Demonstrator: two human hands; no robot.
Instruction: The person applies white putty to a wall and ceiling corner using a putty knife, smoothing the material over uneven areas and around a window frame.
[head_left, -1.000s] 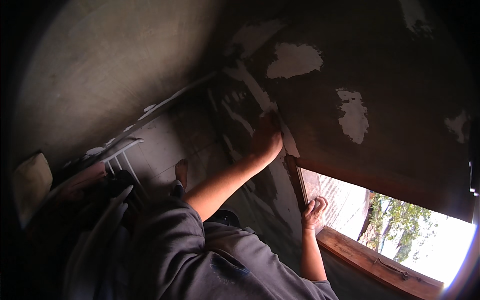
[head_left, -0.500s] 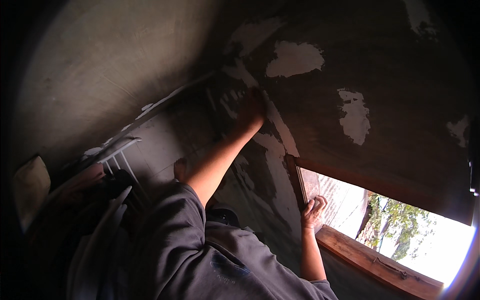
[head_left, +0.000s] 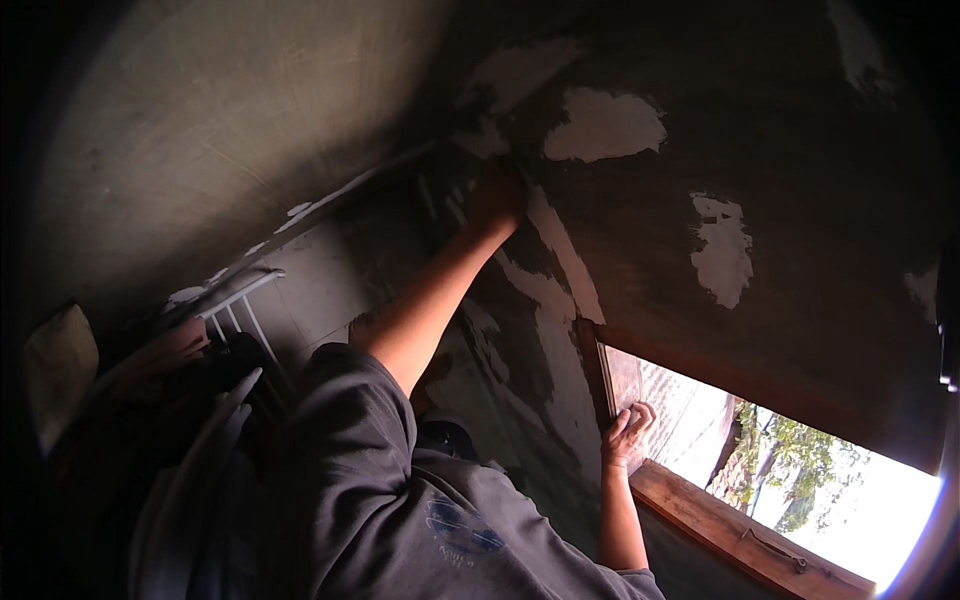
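Dim walls close in around a corner: on the left a pale wall (head_left: 230,120), on the right a darker wall (head_left: 660,220) with whitish patches (head_left: 607,126) and a pale strip (head_left: 563,255) leading down toward the window frame (head_left: 740,520). Sunlit leaves (head_left: 785,465) show outside the bright opening. The person's left arm reaches up from a dark grey shirt (head_left: 380,490), with the left grip (head_left: 497,195) at the upper end of that strip, near the corner. It lies in shadow and is blurred, so I cannot tell whether it is spread or pinching anything. The right grip (head_left: 627,437) rests at the lower corner of the window frame, fingers bent over the edge; how firmly they press, I cannot tell. A metal hook (head_left: 775,548) lies along the wooden sill. Down to the left, a white rack (head_left: 248,305) stands on the floor (head_left: 325,265), with a pale cushion-like thing (head_left: 62,365) farther left
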